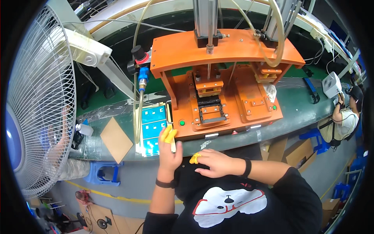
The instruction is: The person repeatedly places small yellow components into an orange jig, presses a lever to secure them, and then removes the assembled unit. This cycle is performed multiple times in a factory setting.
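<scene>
My left hand, with yellow finger cots on two fingertips, is raised at the front left corner of the orange press fixture, close to its green button; it grips nothing visible. My right hand lies flat against my black shirt at the bench edge, fingers spread, a yellow cot on one finger, empty. Blue circuit panels lie on the bench just left of my left hand. The fixture's black nest sits in the middle of its base.
A white standing fan fills the left side. A brown cardboard sheet and a small white bottle lie on the green bench. Another person sits at far right. A blue stool stands under the bench.
</scene>
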A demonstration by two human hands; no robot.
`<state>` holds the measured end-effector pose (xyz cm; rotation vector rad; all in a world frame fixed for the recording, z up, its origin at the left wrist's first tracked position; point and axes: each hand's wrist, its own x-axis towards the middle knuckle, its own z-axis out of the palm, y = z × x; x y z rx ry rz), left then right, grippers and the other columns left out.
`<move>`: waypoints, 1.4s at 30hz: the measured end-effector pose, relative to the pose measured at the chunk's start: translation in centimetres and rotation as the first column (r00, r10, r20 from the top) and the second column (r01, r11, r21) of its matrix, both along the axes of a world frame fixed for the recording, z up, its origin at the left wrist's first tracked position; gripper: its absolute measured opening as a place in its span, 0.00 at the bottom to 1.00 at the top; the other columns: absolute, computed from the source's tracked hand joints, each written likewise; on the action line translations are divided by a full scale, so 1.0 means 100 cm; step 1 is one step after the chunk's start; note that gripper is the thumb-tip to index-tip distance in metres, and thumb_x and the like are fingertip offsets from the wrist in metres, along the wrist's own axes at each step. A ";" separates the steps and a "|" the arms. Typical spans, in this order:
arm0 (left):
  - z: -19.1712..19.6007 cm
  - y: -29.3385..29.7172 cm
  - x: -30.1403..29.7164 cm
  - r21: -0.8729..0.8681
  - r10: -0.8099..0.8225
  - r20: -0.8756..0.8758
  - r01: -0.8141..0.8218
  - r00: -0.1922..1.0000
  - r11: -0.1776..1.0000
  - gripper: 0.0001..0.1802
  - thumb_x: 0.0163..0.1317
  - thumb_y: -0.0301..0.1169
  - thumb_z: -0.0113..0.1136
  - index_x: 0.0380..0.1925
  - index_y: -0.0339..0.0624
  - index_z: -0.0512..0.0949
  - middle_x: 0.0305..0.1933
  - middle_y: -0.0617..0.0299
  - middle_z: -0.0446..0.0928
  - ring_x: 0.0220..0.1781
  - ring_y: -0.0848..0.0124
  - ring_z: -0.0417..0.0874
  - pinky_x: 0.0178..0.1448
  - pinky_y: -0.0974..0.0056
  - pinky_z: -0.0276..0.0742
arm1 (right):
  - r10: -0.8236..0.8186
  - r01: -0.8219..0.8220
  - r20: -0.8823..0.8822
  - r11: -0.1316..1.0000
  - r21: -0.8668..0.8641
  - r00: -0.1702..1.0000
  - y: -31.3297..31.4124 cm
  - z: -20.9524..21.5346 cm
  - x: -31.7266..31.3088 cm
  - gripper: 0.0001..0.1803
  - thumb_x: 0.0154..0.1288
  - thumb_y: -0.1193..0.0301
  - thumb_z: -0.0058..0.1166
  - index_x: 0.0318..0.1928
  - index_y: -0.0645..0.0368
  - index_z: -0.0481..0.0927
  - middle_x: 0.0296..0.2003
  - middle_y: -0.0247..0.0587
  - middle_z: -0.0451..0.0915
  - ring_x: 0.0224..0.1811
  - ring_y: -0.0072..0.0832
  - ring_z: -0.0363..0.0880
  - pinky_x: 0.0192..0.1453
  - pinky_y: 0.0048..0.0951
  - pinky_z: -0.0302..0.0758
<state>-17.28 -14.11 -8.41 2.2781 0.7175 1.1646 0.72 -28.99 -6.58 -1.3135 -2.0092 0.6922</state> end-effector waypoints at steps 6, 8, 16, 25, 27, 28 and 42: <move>-0.069 0.017 -0.059 0.103 0.235 -0.274 -0.214 0.933 0.971 0.25 0.59 0.30 0.73 0.56 0.35 0.80 0.68 0.45 0.76 0.76 0.39 0.68 0.77 0.38 0.63 | -0.071 0.010 -0.196 0.956 -0.294 0.978 0.040 -0.052 -0.025 0.27 0.70 0.62 0.63 0.61 0.65 0.71 0.49 0.55 0.77 0.52 0.53 0.80 0.54 0.47 0.78; -0.071 0.014 -0.060 0.109 0.221 -0.349 -0.195 0.911 0.975 0.29 0.56 0.34 0.77 0.57 0.36 0.80 0.68 0.45 0.76 0.77 0.39 0.67 0.78 0.37 0.61 | -0.084 0.080 -0.123 0.996 -0.037 0.989 0.055 -0.063 -0.037 0.27 0.69 0.63 0.62 0.60 0.65 0.71 0.51 0.56 0.78 0.55 0.54 0.79 0.59 0.50 0.74; -0.079 0.014 -0.059 0.065 0.228 -0.341 -0.219 0.912 0.974 0.32 0.53 0.35 0.78 0.58 0.36 0.80 0.69 0.46 0.76 0.78 0.40 0.66 0.79 0.39 0.60 | -0.154 0.149 0.074 0.987 0.061 0.985 0.076 -0.094 -0.051 0.28 0.64 0.66 0.63 0.60 0.67 0.72 0.48 0.56 0.80 0.54 0.52 0.79 0.58 0.49 0.71; -0.089 0.001 -0.065 0.078 0.226 -0.352 -0.212 0.908 0.974 0.33 0.54 0.36 0.78 0.59 0.38 0.80 0.70 0.46 0.76 0.80 0.41 0.64 0.80 0.36 0.57 | -0.212 0.192 0.117 0.967 0.165 0.970 0.068 -0.091 -0.053 0.22 0.61 0.67 0.64 0.53 0.64 0.77 0.42 0.50 0.80 0.52 0.46 0.76 0.57 0.45 0.70; -0.085 -0.003 -0.065 0.060 0.229 -0.366 -0.222 0.902 0.973 0.34 0.53 0.37 0.79 0.60 0.40 0.80 0.70 0.47 0.76 0.81 0.42 0.63 0.81 0.34 0.54 | -0.225 0.198 0.115 0.958 0.209 0.968 0.067 -0.093 -0.052 0.18 0.60 0.67 0.64 0.48 0.63 0.79 0.40 0.48 0.80 0.51 0.45 0.76 0.56 0.45 0.70; -0.085 -0.005 -0.066 0.049 0.232 -0.383 -0.231 0.894 0.972 0.34 0.53 0.37 0.79 0.61 0.41 0.79 0.72 0.48 0.75 0.81 0.43 0.63 0.82 0.35 0.51 | -0.237 0.210 0.095 0.950 0.231 0.967 0.067 -0.095 -0.052 0.16 0.60 0.67 0.64 0.46 0.62 0.80 0.40 0.48 0.79 0.51 0.44 0.76 0.56 0.45 0.69; -0.091 -0.013 -0.081 0.007 0.187 -0.380 -0.200 0.906 0.980 0.32 0.54 0.36 0.79 0.60 0.45 0.81 0.72 0.51 0.76 0.82 0.46 0.63 0.83 0.35 0.47 | -0.216 0.199 0.017 0.924 0.326 0.976 0.063 -0.100 -0.048 0.12 0.58 0.70 0.63 0.43 0.59 0.83 0.39 0.39 0.84 0.53 0.41 0.79 0.60 0.45 0.71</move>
